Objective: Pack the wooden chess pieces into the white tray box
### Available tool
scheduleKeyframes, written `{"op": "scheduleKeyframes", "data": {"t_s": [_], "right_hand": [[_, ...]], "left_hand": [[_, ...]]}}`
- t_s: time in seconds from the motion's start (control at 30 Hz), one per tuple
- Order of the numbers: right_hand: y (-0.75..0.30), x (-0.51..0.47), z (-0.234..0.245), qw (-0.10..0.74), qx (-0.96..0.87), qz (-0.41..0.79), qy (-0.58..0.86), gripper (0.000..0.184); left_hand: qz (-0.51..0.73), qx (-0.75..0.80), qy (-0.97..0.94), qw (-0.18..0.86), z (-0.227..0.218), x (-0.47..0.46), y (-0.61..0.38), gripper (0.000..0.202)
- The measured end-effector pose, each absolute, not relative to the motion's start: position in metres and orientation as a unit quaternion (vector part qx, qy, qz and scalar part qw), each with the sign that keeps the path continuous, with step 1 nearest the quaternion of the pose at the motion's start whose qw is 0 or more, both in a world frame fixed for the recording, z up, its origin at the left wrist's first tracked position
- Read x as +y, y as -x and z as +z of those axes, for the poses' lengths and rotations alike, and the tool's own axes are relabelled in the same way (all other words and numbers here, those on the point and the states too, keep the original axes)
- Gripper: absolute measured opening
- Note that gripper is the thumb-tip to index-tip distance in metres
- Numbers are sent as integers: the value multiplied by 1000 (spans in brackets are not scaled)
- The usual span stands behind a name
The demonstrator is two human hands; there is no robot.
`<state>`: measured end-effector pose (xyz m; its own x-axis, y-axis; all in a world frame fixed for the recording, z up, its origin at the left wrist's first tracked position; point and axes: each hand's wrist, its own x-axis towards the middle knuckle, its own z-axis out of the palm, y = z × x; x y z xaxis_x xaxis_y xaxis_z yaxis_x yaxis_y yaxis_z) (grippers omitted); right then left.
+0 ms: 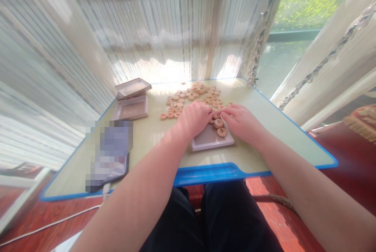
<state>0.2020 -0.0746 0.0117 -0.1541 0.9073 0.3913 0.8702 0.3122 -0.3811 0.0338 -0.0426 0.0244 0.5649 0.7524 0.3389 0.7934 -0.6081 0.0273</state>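
A shallow box tray lies near the table's front edge with Chinese chess pieces in its right part. Two round wooden pieces with dark characters show plainly, the nearer piece and another piece just behind it. Over the tray's far left side, my left hand is closed, its curled fingertips on pieces at the tray's back. From the right comes my right hand, thumb and fingers closed on pieces beside the left fingertips. My fingers partly hide these pieces.
Behind my hands many loose pieces are spread over the table, some with red characters. Two open box parts sit at the back left. A blurred-out device with a white cable lies at the left. Curtains hang behind.
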Motion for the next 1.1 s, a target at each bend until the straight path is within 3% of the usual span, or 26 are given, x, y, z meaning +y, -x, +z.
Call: {"op": "scheduleKeyframes", "data": {"t_s": [0.37, 0.77, 1.1], "right_hand": [[-200, -69, 13, 300, -746, 29, 594, 24], [-191, -29, 61, 45, -754, 74, 651, 42], [-192, -38, 51, 85, -758, 47, 645, 24]], "left_hand": [[-155, -443, 883, 2, 28, -46, -27, 18], [-136, -434, 890, 27, 29, -45, -28, 24], [-138, -443, 886, 19, 26, -44, -26, 25]]}}
